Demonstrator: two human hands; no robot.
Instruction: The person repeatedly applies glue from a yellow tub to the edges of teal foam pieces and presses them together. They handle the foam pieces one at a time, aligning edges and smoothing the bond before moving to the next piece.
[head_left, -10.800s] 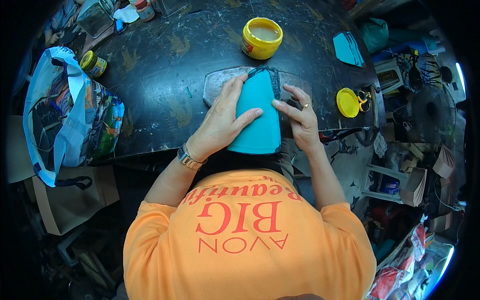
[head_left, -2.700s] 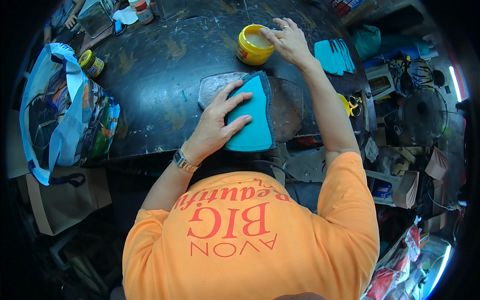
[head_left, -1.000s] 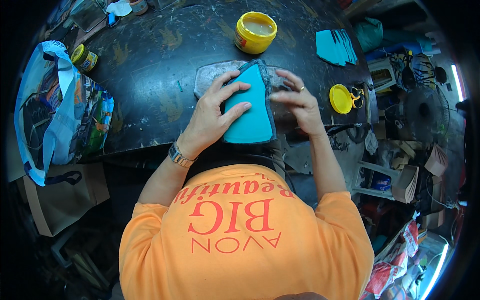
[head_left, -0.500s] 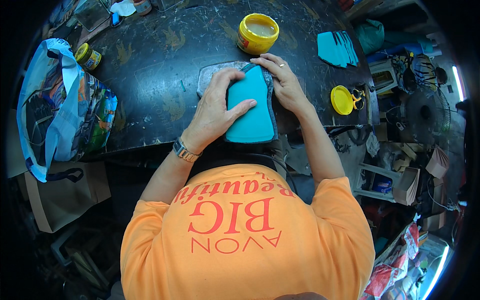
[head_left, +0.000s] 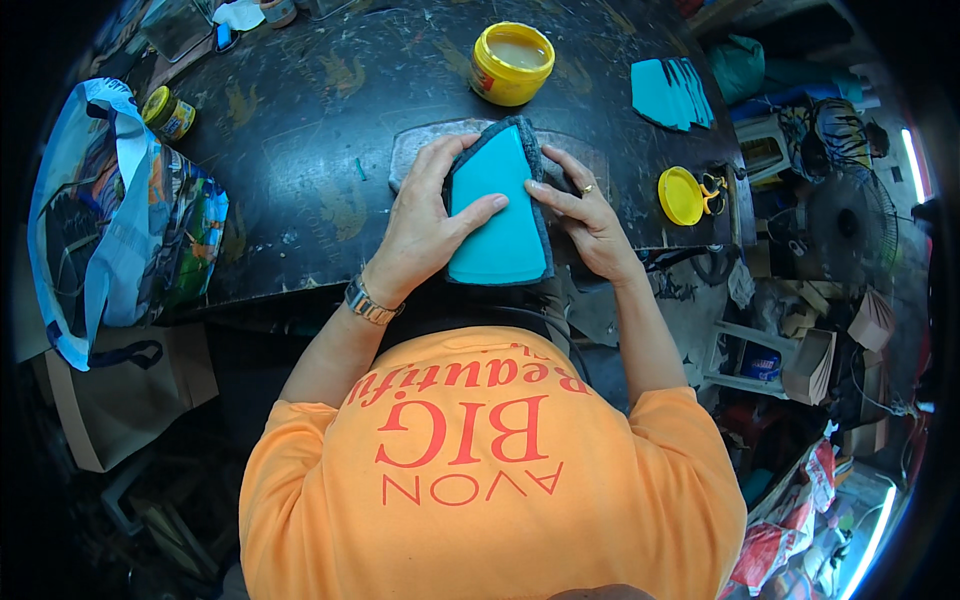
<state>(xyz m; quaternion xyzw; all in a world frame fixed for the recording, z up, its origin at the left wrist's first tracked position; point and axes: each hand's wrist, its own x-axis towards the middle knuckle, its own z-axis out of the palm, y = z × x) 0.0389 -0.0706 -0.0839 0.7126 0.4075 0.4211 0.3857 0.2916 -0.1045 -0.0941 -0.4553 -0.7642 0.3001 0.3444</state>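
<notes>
1. While the left hand (head_left: 420, 218) clamps the turquoise panel (head_left: 492, 238) between thumb and fingers, the right hand (head_left: 597, 222) touches its dark border (head_left: 541, 225) with parted fingers (whether they pinch, I cannot tell).
2. Both hands slant inward, the panel between them, on the person's side of the yellow jar (head_left: 508, 87).
3. Open, the jar holds pale, cloudy contents (head_left: 516, 50).

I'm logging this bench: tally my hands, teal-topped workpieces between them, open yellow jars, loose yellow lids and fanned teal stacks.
Left hand plus right hand: 2
Teal-topped workpiece: 1
Open yellow jar: 1
Loose yellow lid: 1
Fanned teal stack: 1
Total: 6
</notes>
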